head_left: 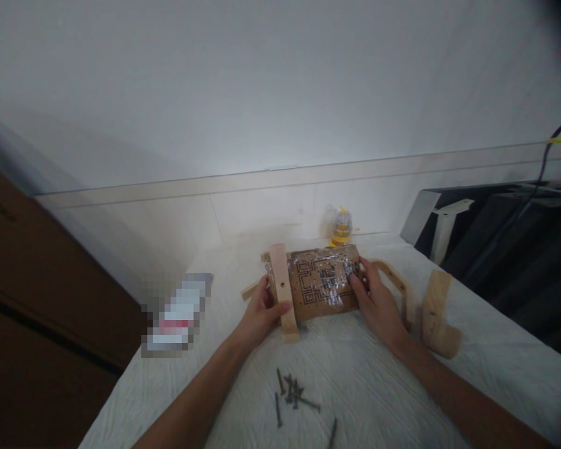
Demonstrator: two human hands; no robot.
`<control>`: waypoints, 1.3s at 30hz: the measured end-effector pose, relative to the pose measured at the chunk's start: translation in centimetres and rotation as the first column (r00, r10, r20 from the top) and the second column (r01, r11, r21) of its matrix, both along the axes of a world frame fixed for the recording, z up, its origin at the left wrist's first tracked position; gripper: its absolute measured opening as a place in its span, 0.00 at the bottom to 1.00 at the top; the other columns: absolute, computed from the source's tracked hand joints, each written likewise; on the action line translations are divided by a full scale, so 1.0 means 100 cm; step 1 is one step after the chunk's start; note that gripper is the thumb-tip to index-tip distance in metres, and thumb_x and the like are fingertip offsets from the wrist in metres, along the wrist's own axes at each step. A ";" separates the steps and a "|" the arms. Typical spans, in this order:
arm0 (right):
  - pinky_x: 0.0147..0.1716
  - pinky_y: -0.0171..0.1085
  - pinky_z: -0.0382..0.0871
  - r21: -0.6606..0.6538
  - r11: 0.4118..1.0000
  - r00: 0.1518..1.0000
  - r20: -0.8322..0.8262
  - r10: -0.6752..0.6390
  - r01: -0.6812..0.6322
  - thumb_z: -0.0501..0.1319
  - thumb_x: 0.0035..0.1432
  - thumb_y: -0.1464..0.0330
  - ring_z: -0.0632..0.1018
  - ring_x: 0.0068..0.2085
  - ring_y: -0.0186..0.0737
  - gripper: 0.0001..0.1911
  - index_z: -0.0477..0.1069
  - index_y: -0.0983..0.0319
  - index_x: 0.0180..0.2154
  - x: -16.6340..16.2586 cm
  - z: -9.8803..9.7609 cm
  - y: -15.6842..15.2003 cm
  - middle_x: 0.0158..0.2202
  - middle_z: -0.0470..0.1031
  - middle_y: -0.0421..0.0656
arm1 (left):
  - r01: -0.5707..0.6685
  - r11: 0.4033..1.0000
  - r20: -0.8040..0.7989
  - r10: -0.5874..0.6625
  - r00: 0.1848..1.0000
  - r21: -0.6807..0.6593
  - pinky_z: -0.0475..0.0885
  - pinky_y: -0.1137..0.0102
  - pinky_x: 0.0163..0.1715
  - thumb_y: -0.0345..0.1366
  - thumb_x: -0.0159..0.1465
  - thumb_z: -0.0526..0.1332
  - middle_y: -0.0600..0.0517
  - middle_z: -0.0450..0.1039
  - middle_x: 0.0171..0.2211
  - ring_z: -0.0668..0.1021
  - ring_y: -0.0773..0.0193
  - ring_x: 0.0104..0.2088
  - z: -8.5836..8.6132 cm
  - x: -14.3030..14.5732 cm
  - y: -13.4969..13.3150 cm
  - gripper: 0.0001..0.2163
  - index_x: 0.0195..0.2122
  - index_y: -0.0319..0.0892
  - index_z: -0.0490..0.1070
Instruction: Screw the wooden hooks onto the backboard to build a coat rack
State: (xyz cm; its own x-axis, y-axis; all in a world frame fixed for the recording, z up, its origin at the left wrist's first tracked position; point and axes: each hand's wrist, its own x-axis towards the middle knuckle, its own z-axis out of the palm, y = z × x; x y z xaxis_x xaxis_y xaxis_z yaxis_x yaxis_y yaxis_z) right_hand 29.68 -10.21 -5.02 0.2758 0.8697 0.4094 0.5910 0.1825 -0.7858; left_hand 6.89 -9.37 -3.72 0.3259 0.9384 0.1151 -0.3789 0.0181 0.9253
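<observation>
One dark metal screw [333, 433] is lying nearest, with a heap of dark screws [293, 393] sitting just past it, too jumbled for me to count. Left hand [262, 318] is pinching one flat pale wooden bar [280, 268], grip closed, thumb across it. Right hand's [376, 302] grip is closing snugly on one brown film-wrapped panel [327, 287], which is sitting between both hands over the white cloth-covered surface [378, 399]. Two more wooden pieces, one curved [397, 280], one L-shaped [437, 318], are lying to the right.

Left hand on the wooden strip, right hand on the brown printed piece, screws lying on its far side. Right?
No: head view shows the screws on the near side of the brown printed piece, not the far side. Left hand on wooden strip, right hand on that piece: correct.
</observation>
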 end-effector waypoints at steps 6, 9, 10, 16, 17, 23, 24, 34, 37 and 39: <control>0.41 0.48 0.69 0.002 1.000 1.000 -0.002 -0.002 0.002 0.48 0.60 0.55 0.76 0.41 0.50 0.29 0.58 0.64 0.57 0.001 0.000 0.000 0.45 0.74 0.53 | 0.058 0.998 0.067 -0.059 0.996 0.023 0.68 0.57 0.51 0.27 0.46 0.70 0.47 0.72 0.46 0.75 0.53 0.48 0.001 -0.001 -0.001 0.30 0.49 0.43 0.61; 0.40 0.47 0.69 0.014 1.000 1.000 -0.005 0.002 -0.002 0.48 0.60 0.55 0.76 0.41 0.49 0.28 0.59 0.63 0.57 0.001 -0.001 0.000 0.44 0.75 0.52 | 0.066 0.998 0.071 -0.066 0.995 -0.003 0.68 0.58 0.51 0.28 0.46 0.70 0.47 0.72 0.47 0.75 0.53 0.48 0.002 -0.001 -0.002 0.30 0.49 0.43 0.61; 0.40 0.48 0.69 0.019 1.000 1.000 -0.006 0.002 -0.002 0.48 0.60 0.55 0.76 0.41 0.49 0.28 0.58 0.63 0.57 0.001 -0.001 0.000 0.44 0.75 0.52 | 0.066 0.998 0.072 -0.065 0.995 -0.012 0.68 0.58 0.51 0.28 0.46 0.70 0.47 0.71 0.48 0.74 0.54 0.49 0.003 -0.001 -0.003 0.30 0.49 0.43 0.61; 0.42 0.48 0.69 0.052 0.998 1.000 -0.008 0.019 -0.018 0.47 0.61 0.55 0.76 0.43 0.49 0.28 0.58 0.64 0.57 0.001 -0.003 0.001 0.46 0.73 0.54 | 0.066 0.998 0.095 -0.064 0.993 -0.018 0.69 0.60 0.50 0.32 0.49 0.70 0.47 0.72 0.48 0.75 0.55 0.48 0.000 0.000 -0.001 0.27 0.49 0.43 0.62; 0.42 0.48 0.69 0.055 0.998 1.000 -0.008 0.020 -0.020 0.47 0.61 0.55 0.76 0.42 0.49 0.28 0.58 0.64 0.57 0.001 -0.003 0.001 0.46 0.73 0.54 | 0.063 0.998 0.093 -0.061 0.994 -0.016 0.69 0.59 0.50 0.33 0.49 0.70 0.47 0.72 0.47 0.75 0.55 0.48 -0.001 0.000 -0.001 0.27 0.49 0.43 0.62; 0.43 0.50 0.68 0.059 0.998 1.000 0.003 0.012 -0.012 0.47 0.61 0.55 0.76 0.43 0.51 0.27 0.57 0.63 0.57 0.000 -0.002 -0.001 0.47 0.73 0.54 | -0.019 1.000 0.043 0.019 0.999 0.002 0.69 0.60 0.49 0.35 0.51 0.69 0.49 0.73 0.46 0.75 0.56 0.48 -0.004 0.003 0.000 0.24 0.47 0.45 0.62; 0.43 0.50 0.68 0.058 0.998 1.000 0.005 0.008 -0.008 0.47 0.61 0.55 0.75 0.44 0.51 0.27 0.58 0.63 0.57 0.000 -0.001 -0.001 0.47 0.73 0.54 | -0.032 0.999 0.036 0.032 0.999 0.008 0.69 0.61 0.49 0.36 0.51 0.69 0.49 0.73 0.46 0.75 0.57 0.48 -0.005 0.003 -0.001 0.24 0.47 0.45 0.62; 0.43 0.50 0.68 0.073 0.997 1.000 0.023 -0.004 0.002 0.47 0.61 0.56 0.76 0.45 0.51 0.26 0.58 0.64 0.56 -0.002 0.001 -0.003 0.48 0.73 0.55 | -0.097 0.995 -0.010 0.097 0.995 0.027 0.68 0.63 0.49 0.38 0.52 0.68 0.49 0.71 0.47 0.74 0.59 0.47 -0.007 0.006 0.000 0.22 0.45 0.45 0.62; 0.43 0.50 0.68 0.082 0.997 1.000 0.030 -0.003 0.001 0.47 0.61 0.56 0.75 0.45 0.52 0.26 0.58 0.64 0.56 -0.001 0.001 -0.003 0.48 0.73 0.55 | -0.101 0.995 0.000 0.101 0.995 0.020 0.69 0.65 0.46 0.38 0.52 0.68 0.51 0.72 0.44 0.75 0.61 0.44 -0.007 0.006 0.000 0.21 0.44 0.44 0.62; 0.44 0.50 0.68 0.088 0.996 0.999 0.035 0.000 -0.003 0.47 0.61 0.56 0.75 0.46 0.51 0.26 0.58 0.64 0.56 -0.001 0.001 -0.003 0.48 0.73 0.55 | -0.100 0.995 0.008 0.100 0.995 0.021 0.70 0.66 0.45 0.38 0.52 0.68 0.52 0.72 0.42 0.75 0.62 0.43 -0.008 0.006 0.000 0.20 0.43 0.44 0.63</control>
